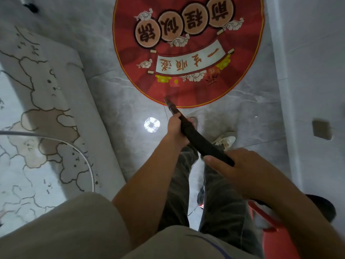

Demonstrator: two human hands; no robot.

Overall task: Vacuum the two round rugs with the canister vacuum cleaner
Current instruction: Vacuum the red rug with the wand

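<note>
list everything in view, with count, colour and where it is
round rug: one, red with gold edge, floor ahead
vacuum wand: one, black, tip at the rug's near edge
canister: one, red, lower right, partly hidden
patterned cover: one, pale with brown outlines, left
cable: one, white, across the cover
floor: grey tiles
wall plate: one, dark, right wall
shoe: one plainly seen, white, below the wand
left hand: grips the wand nearer the tip
right hand: grips the wand's rear end
</note>
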